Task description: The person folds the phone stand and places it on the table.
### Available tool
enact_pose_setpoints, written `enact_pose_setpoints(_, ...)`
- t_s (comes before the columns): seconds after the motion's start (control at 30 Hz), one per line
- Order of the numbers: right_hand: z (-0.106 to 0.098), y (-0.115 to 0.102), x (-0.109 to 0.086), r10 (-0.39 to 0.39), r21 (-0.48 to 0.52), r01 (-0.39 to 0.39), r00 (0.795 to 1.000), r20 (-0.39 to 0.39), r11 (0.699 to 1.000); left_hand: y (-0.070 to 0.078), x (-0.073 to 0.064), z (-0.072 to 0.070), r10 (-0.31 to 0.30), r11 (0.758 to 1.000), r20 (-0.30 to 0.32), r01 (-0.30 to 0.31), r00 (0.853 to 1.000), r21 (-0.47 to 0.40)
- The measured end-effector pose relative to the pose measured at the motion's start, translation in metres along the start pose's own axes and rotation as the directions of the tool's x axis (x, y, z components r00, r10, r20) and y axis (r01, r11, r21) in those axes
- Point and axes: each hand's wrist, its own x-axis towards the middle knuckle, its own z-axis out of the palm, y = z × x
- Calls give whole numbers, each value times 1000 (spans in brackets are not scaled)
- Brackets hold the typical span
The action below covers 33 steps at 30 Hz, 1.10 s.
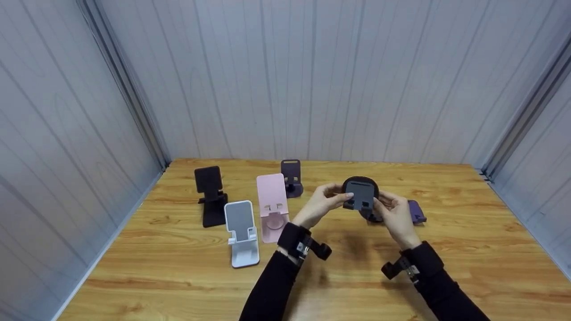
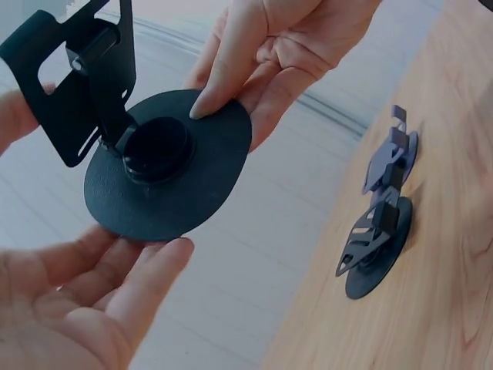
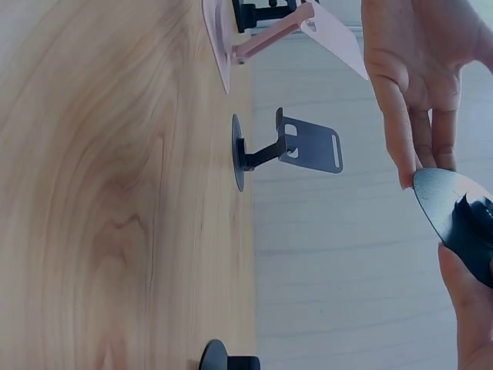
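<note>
Stand of dark colour (image 1: 359, 189) is held up in the air by both hands, above the right half of the bench (image 1: 169, 285). The left hand (image 1: 322, 204) has its grip clamped on this stand: thumb is on the plate (image 2: 65, 116), and fingers touch the edge of the round base (image 2: 192, 196). The right hand (image 1: 397, 218) has also its grip clamped, with thumb on the base and fingers behind it.

Just behind the hands, toward the right edge, another dark stand (image 2: 373, 239) is on the bench beside a purple stand (image 1: 415, 210). Near the far edge stands a dark purple stand (image 1: 291, 169). A pink stand (image 1: 271, 191) is left of the left hand. A white stand (image 1: 243, 218) is closest to the near edge, and a black stand (image 1: 208, 180) is nearest to the far left corner.
</note>
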Motion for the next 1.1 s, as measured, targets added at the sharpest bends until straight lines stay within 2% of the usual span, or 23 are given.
enact_pose_setpoints(0.2, 5, 2, -2, 40, 68, -41, 999, 4, 997, 2, 0, 1, -68, 996, -74, 63, 995, -67)
enact_pose_setpoints(0.33, 8, 2, -2, 90, 103, -91, 996, 19, 990, 2, 1, 0, -80, 995, -85, 74, 993, -62)
enact_pose_setpoints(0.47, 7, 2, -2, 150, 152, -160, 986, 76, 975, 3, 1, -1, -97, 994, -103, 92, 990, -51)
enact_pose_setpoints(0.57, 1, -1, -2, 175, 200, -210, 968, 179, 957, 3, 1, -3, -105, 994, -119, 99, 987, -50)
enact_pose_setpoints(0.7, -7, -7, -3, 196, 261, -285, 928, 318, 922, 4, 1, -4, -106, 994, -142, 100, 984, -53)
enact_pose_setpoints(0.77, -9, -12, -3, 215, 245, -314, 908, 359, 917, 4, 1, -4, -105, 993, -145, 97, 984, -60)
enact_pose_setpoints(0.93, -10, -18, -3, 265, 171, -346, 890, 371, 923, 4, 1, -4, -89, 995, -121, 84, 989, -50)
enact_pose_setpoints(1.1, -11, -15, -2, 251, 179, -336, 892, 376, 925, 2, 0, -4, -83, 997, -114, 83, 990, -4)
